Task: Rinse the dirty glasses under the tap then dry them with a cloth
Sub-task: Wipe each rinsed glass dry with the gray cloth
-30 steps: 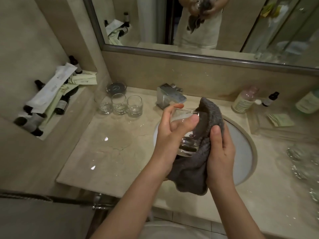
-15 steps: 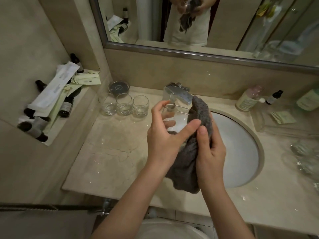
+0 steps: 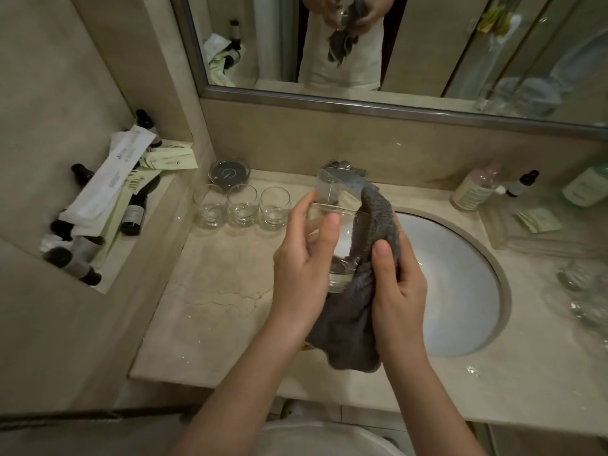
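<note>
A clear glass (image 3: pixel 342 245) is held upright above the counter's front, left of the sink. My left hand (image 3: pixel 302 268) grips its side, thumb and fingers curled round it. A grey cloth (image 3: pixel 358 311) drapes over the glass's right rim and hangs below it. My right hand (image 3: pixel 398 284) grips the cloth against the glass. Three more clear glasses (image 3: pixel 241 209) stand in a row on the counter at the back left. The chrome tap (image 3: pixel 345 179) is behind the held glass; no water runs from it.
The white sink (image 3: pixel 460 291) lies to the right. A dark round dish (image 3: pixel 229 172) stands behind the glasses. Small bottles and sachets (image 3: pixel 108 199) fill the left ledge. Bottles (image 3: pixel 473 189) and blurred glassware (image 3: pixel 589 291) stand on the right counter (image 3: pixel 214 307).
Both hands with glass and cloth have drifted left and slightly away from the sink bowl. The cloth has moved from inside the glass's mouth to its right side.
</note>
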